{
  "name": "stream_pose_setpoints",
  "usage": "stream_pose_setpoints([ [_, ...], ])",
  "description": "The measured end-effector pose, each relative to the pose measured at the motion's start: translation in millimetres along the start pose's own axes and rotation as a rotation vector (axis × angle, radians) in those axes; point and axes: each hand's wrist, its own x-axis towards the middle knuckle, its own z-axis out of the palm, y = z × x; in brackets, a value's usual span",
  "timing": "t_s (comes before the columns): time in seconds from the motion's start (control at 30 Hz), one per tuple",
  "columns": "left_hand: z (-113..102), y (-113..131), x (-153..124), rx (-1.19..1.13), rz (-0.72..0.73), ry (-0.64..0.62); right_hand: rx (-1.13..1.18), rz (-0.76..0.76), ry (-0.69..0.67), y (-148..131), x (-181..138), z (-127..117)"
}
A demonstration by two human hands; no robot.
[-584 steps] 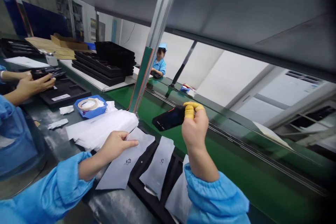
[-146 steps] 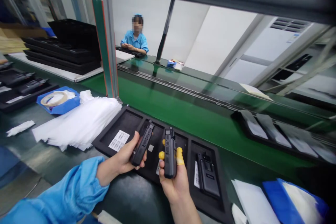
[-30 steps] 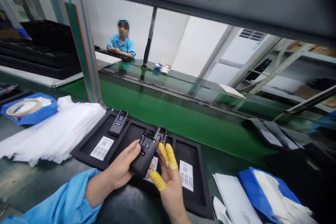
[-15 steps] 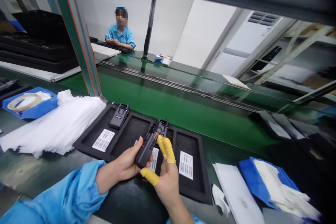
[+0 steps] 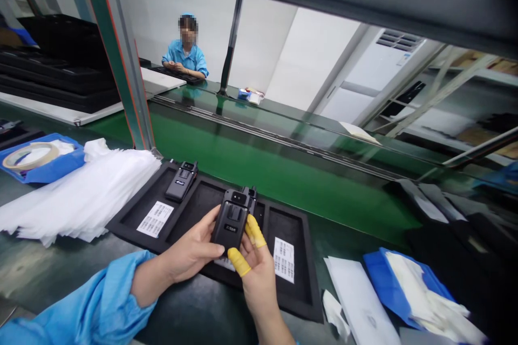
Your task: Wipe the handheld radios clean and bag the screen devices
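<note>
Both my hands hold one small black handheld device (image 5: 232, 218) face up over a black three-slot tray (image 5: 301, 302). My left hand (image 5: 192, 250) grips its lower left side with fingers curled. My right hand (image 5: 254, 269), with yellow finger cots, pinches its lower right edge. A second black device (image 5: 181, 180) lies at the back of the tray's left slot. White printed labels (image 5: 152, 219) lie in the left slot and in the right slot (image 5: 284, 259).
A pile of white bags (image 5: 76, 197) lies left of the tray, beside a blue bin with a tape roll (image 5: 30, 155). White sheets in a blue bin (image 5: 413, 291) lie at right. A green conveyor (image 5: 283, 172) runs behind. A person in blue (image 5: 184, 56) sits across.
The device in my hands has turned from edge-on to face up, showing its front. The view has shifted slightly; the tray and the other device stay put.
</note>
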Motion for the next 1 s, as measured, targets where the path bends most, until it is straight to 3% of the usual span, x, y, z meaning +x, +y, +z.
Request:
stream_pose_setpoints([
  [0.27, -1, -3, 1, 0.072, 0.074, -0.036, 0.019, 0.012, 0.051, 0, 0, -1],
  [0.47, -6, -7, -1, 0.197, 0.061, -0.079, 0.105, 0.158, 0.036, -9, 0, -3],
  [0.73, -4, -7, -4, 0.559, 0.119, 0.027, 0.176, 0.225, -0.091, -13, 2, 0],
  [1.0, -4, -5, -5, 0.682, 0.145, 0.034, 0.194, 0.227, -0.112, -11, 3, -1],
])
